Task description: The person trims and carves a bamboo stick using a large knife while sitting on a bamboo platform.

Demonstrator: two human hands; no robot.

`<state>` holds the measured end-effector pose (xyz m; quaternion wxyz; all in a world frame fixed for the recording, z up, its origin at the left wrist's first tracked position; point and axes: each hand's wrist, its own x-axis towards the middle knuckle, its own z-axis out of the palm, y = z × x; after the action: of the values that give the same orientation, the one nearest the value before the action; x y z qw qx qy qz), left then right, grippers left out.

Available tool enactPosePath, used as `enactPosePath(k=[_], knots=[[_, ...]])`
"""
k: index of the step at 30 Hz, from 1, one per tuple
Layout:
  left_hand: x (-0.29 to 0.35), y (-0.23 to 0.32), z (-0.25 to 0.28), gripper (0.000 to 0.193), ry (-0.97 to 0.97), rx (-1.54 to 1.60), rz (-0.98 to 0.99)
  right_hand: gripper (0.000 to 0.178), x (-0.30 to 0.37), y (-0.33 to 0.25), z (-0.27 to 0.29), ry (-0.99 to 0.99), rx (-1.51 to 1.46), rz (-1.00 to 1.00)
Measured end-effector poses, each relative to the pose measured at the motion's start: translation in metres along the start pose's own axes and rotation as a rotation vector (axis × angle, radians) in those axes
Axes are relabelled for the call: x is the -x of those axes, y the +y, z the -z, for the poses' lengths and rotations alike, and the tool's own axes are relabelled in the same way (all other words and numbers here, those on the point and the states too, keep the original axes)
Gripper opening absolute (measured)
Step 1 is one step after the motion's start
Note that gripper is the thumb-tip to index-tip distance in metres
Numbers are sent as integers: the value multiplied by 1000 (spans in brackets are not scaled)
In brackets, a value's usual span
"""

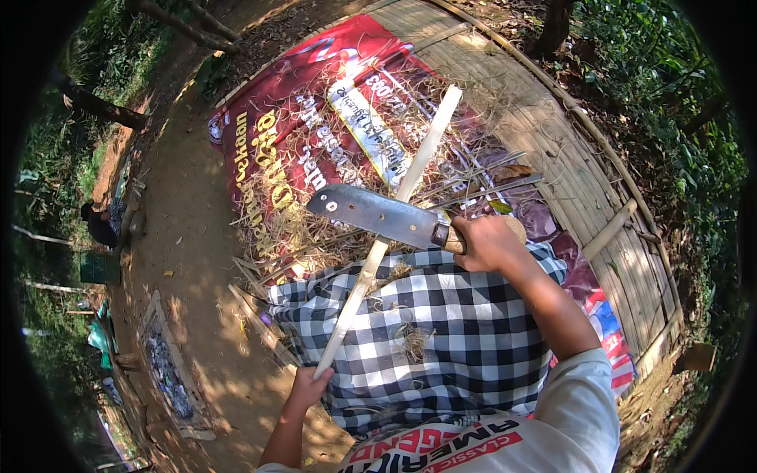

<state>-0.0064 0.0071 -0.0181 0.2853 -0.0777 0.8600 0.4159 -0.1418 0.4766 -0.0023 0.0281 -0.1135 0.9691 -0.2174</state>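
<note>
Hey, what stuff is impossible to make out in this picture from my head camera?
All in the head view:
Wood strip: a middle stretch is hidden behind the knife blade; its near end is hidden in the left hand.
Knife handle: its middle is covered by the right hand.
Red banner: partly covered by shavings.
Person at far left: too small to tell what they're doing.

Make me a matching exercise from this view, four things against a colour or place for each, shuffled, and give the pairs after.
1. Large knife
2. Pale strip
3. Checked cloth
4. Banner

A. Red, strewn with thin shavings
B. Lower end in the left hand
C. Black and white
D. Handle in the right hand

Pairs: 1-D, 2-B, 3-C, 4-A
</note>
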Motion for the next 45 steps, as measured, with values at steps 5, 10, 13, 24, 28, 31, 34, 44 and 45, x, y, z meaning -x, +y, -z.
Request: enactPosePath(k=[5,10,13,24,28,31,34,44,45], knots=[[5,15,2,39,39,-96,-18,45,1,-24,-1,77,115,118],[11,33,1,32,259,-488,-241,43,10,-18,-9,83,6,50],[21,55,-6,34,326,-723,-234,40,14,-20,-14,87,-100,21],[25,62,-18,30,388,-718,-143,44,15,-13,-27,92,-7,91],[21,61,-18,37,376,-603,-80,54,15,-28,-13,69,28,54],[25,61,-16,43,259,-506,7,59,16,-34,-15,56,7,100],[34,63,-15,46,172,-376,64,61,21,-51,-22,87,-55,204],[43,30,-21,49,78,-206,133,58,20,-62,-30,44,124,401],[41,28,-19,48,58,-155,129,58,18,-55,-26,93,104,405]])
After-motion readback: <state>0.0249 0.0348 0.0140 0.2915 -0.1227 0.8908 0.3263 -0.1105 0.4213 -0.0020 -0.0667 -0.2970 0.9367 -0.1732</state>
